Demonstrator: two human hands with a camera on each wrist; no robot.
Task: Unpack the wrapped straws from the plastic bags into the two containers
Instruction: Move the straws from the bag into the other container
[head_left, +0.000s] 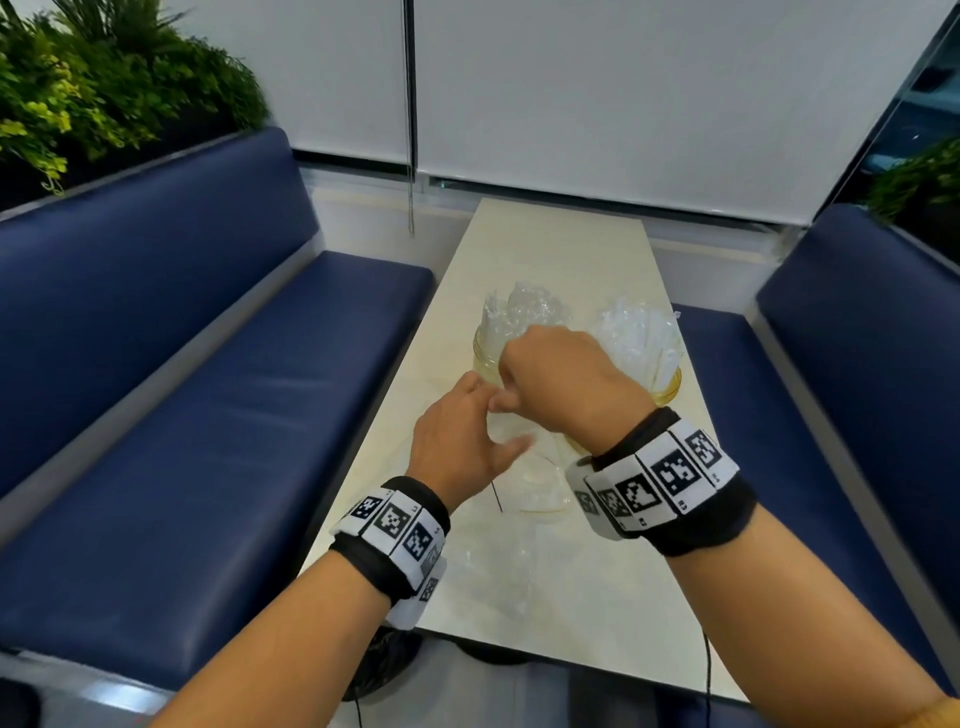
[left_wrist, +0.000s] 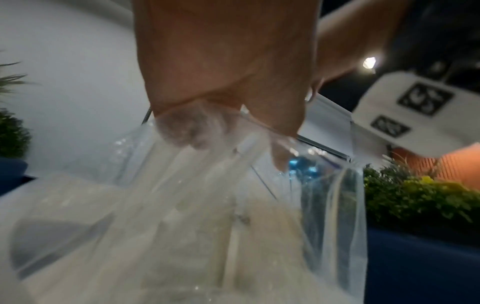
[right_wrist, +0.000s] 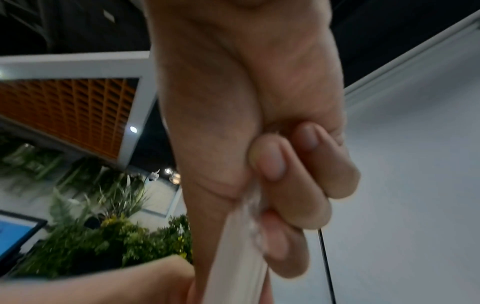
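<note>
Two glass jars stand mid-table: the left jar (head_left: 484, 353) and the right jar (head_left: 669, 387), each with wrapped straws (head_left: 636, 332) sticking up. In front of them my right hand (head_left: 561, 379) is a fist that grips a bundle of white wrapped straws (right_wrist: 239, 257). Just below it my left hand (head_left: 462, 441) pinches the mouth of a clear plastic bag (left_wrist: 207, 226), which hangs down to the table (head_left: 535, 483). The bundle runs from my right fist down towards my left hand. How many straws are left in the bag is hidden.
A second crumpled clear bag (head_left: 498, 571) lies on the cream table (head_left: 613, 597) nearer to me. Blue padded benches flank the table at left (head_left: 208, 467) and right (head_left: 857, 389). Plants (head_left: 104, 88) stand behind the left bench. A white blind closes the far end.
</note>
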